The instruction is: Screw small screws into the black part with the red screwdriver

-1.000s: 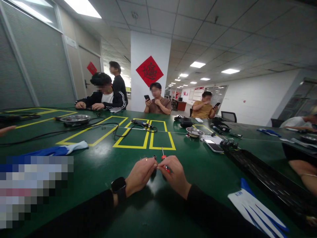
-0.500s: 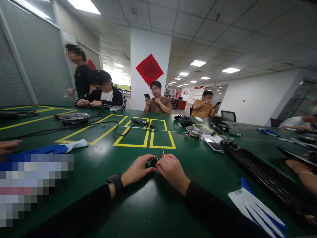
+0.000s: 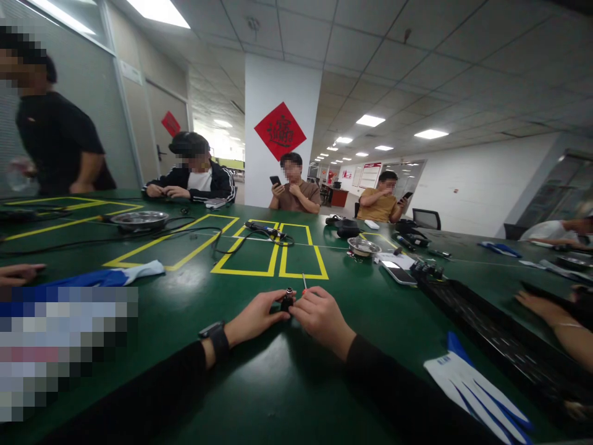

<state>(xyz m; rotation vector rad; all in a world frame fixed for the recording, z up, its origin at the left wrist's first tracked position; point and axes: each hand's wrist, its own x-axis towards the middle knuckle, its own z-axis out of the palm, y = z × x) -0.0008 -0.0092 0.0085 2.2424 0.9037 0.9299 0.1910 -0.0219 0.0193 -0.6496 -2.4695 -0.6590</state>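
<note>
Between thumb and fingers, my left hand (image 3: 256, 318) grips a small black cylindrical part (image 3: 287, 300) with a silvery metal top, held upright just over the green table (image 3: 204, 389). My right hand (image 3: 323, 318) is closed around a screwdriver (image 3: 304, 283); its metal shaft points up and away, and a bit of red handle shows above the fingers. The right thumb and fingertips meet the lower right side of the black part. Whether they pinch something small there is hidden.
Yellow tape (image 3: 243, 272) outlines areas ahead, with a corded tool (image 3: 264, 230) lying across them. Metal bowls (image 3: 364, 247) stand left and right. On the right are a phone (image 3: 397, 272), a long black tray (image 3: 491, 327) and a white-blue glove (image 3: 477, 386). Other people sit around the table.
My hands stay almost in place, with the right fingers shifting slightly at the black part. A standing person at the left has walked further left and closer.
</note>
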